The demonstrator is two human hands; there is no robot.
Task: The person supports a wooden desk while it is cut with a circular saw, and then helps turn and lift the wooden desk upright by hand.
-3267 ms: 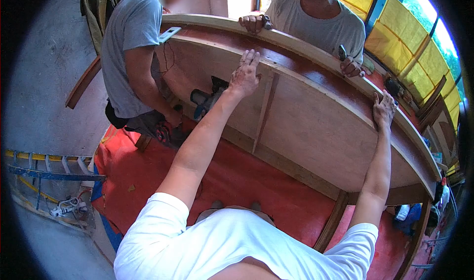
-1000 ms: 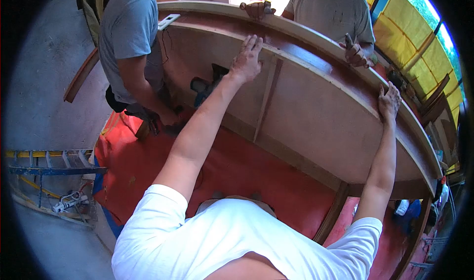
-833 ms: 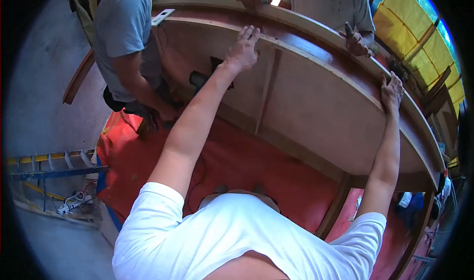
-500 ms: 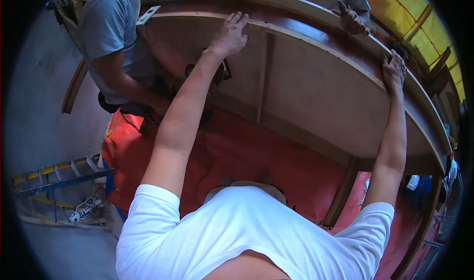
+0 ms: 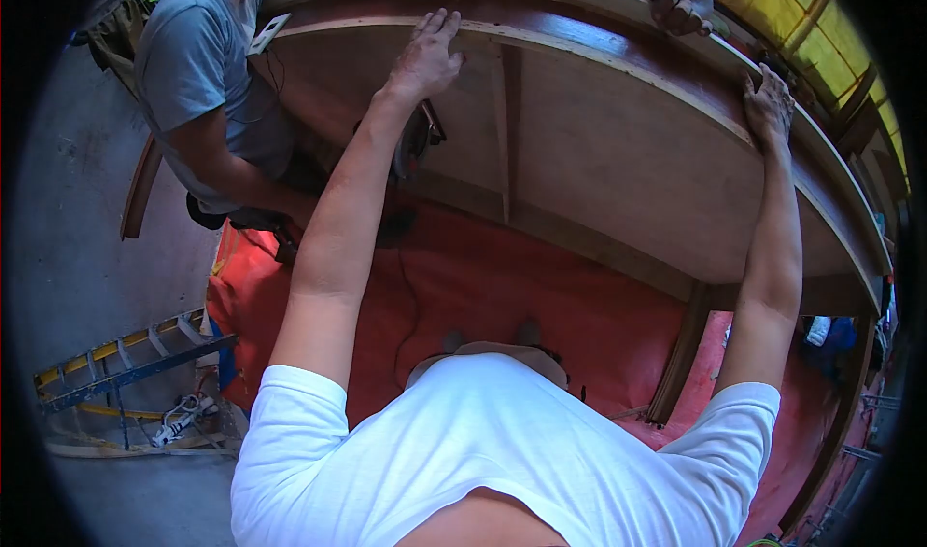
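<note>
A large brown wooden panel (image 5: 618,141) with a pale framed edge stretches across the view in front of me. My left hand (image 5: 428,56) lies on its framed edge toward the left, fingers extended and pressed on the wood. Farther right, my right hand (image 5: 770,110) rests on the dark recessed strip (image 5: 579,31) along the edge, its fingers stretched toward the outer rim and the thumb apart. Neither hand is wrapped round anything. Below my left forearm, a power tool (image 5: 413,146) is partly hidden, with a dark cord running down from it.
A co-worker in a grey shirt (image 5: 183,74) stands at left. Another person's hand (image 5: 679,8) holds a small object at the far rim. A ladder (image 5: 126,359) lies lower left beside a white bundled cord (image 5: 183,417). Red sheeting (image 5: 463,267) covers the floor.
The camera view has shifted slightly, so the panel and the co-workers appear higher and farther left. Both my hands stay on the panel's edge in about the same places.
</note>
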